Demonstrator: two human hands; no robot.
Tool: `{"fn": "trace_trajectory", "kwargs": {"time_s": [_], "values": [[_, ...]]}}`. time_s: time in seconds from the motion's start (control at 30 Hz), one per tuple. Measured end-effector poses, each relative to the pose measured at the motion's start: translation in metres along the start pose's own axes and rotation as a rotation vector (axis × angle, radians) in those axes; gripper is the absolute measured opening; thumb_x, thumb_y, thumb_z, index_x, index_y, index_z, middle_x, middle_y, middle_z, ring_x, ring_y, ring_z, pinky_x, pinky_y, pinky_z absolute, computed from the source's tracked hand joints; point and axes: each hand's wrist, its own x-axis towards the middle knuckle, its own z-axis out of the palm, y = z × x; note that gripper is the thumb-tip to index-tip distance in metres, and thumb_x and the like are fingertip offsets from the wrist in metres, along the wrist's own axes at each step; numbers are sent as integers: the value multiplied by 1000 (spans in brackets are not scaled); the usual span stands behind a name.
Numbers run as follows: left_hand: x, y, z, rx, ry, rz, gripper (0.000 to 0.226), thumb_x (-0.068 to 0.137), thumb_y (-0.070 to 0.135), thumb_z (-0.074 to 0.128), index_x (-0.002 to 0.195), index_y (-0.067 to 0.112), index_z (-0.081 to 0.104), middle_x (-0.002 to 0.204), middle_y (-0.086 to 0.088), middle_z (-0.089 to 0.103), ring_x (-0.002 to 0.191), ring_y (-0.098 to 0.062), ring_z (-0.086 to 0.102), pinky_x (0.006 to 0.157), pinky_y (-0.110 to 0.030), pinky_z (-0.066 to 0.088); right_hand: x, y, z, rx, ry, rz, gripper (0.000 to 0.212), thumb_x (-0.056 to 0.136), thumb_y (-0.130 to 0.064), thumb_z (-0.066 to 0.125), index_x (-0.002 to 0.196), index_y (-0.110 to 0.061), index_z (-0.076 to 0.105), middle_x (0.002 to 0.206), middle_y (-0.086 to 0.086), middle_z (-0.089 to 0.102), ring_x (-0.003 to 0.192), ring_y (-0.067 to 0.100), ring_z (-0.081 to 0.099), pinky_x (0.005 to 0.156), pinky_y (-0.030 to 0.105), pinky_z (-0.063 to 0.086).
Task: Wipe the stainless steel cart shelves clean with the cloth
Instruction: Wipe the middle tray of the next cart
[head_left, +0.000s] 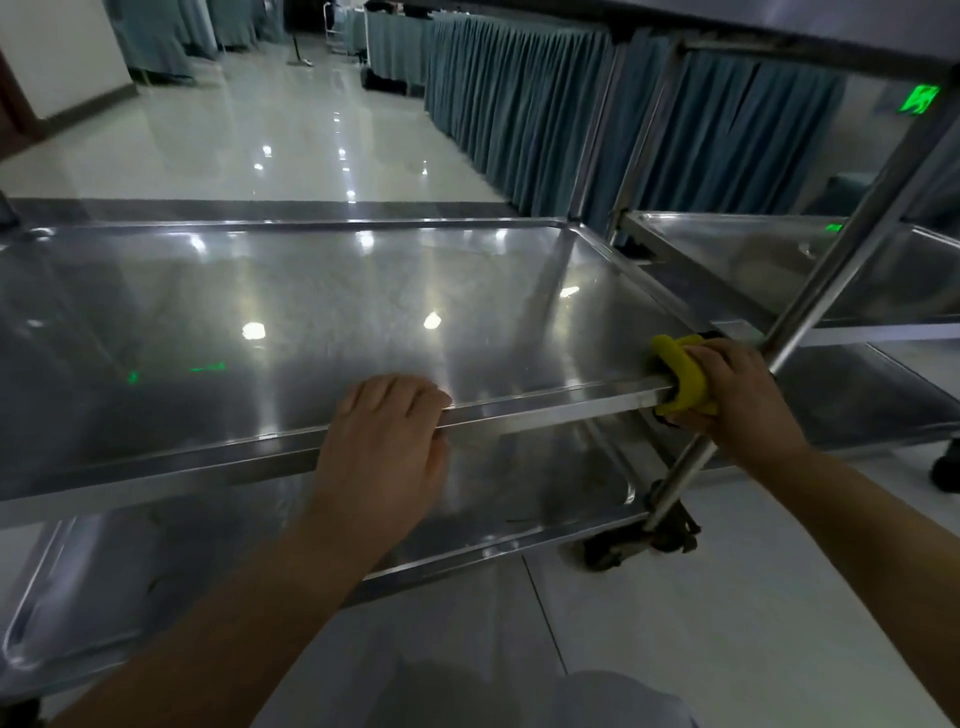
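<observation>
The stainless steel cart's middle shelf (291, 312) fills the view, shiny with light reflections. My left hand (384, 441) grips its near rim, fingers curled over the edge. My right hand (737, 400) holds a yellow cloth (680, 374) wrapped over the near right corner of that shelf, beside the cart's upright post (841, 270). Below lies the lower shelf (519, 493). The underside of the top shelf (779, 31) shows at the upper right.
A second steel cart (779, 260) stands close on the right, its shelves almost touching. A caster wheel (639, 540) sits under the near right post. Teal curtains (519, 104) line the right side of a glossy tiled floor (249, 130) beyond.
</observation>
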Motion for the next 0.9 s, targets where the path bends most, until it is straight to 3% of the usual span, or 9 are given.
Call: {"fn": "trace_trajectory", "kwargs": {"time_s": [0.17,0.33,0.43,0.6,0.67,0.77,0.83,0.9], "values": [[-23,-38,-18,56,-29,-142,40,74,38,45,98,13,65,98,-7,65,93,-31,55,84,-37,32,-4,-58,2,76,-3,-37,83,57,-21,91,131,-6,55,129,20,53,117,41,48,101,52,36],[-47,-67,-34,22,27,-241,48,74,39,45,106,9,64,102,-10,65,95,-34,56,86,-43,42,-1,-183,20,111,-7,-336,72,62,-28,74,129,-9,56,125,14,57,110,36,56,96,46,42],[-60,-83,-43,-8,107,-290,44,78,30,43,111,7,62,104,-12,64,96,-35,55,86,-43,39,5,-262,29,163,-117,-501,80,58,-37,61,133,-10,52,130,10,54,117,31,53,100,43,44],[-82,-108,-61,0,196,-403,43,82,21,37,114,1,59,107,-19,63,97,-40,55,87,-51,43,24,-344,26,241,-265,-742,73,69,-36,65,137,-16,45,130,7,50,123,24,44,104,36,34],[-83,-112,-65,33,193,-444,42,84,21,37,113,1,59,106,-21,63,97,-42,55,86,-52,43,31,-345,19,228,-365,-735,77,82,-39,63,147,-16,30,150,6,32,138,20,28,112,30,19],[-73,-110,-63,78,158,-462,40,85,23,39,111,3,60,105,-20,63,96,-40,55,84,-49,43,40,-324,16,205,-517,-681,64,100,-40,34,154,-22,5,161,-5,0,146,8,-1,116,25,-1],[-59,-102,-58,83,133,-432,37,85,23,40,110,5,61,104,-17,64,96,-38,55,83,-47,43,45,-300,13,260,-560,-589,56,102,-39,24,153,-25,4,161,-8,-1,146,5,-1,115,24,-1],[-41,-89,-50,84,105,-382,35,85,23,42,109,7,62,103,-14,65,95,-36,56,85,-45,43,52,-269,8,318,-580,-432,53,103,-36,26,153,-28,10,160,-10,5,145,10,9,113,25,8]]}}
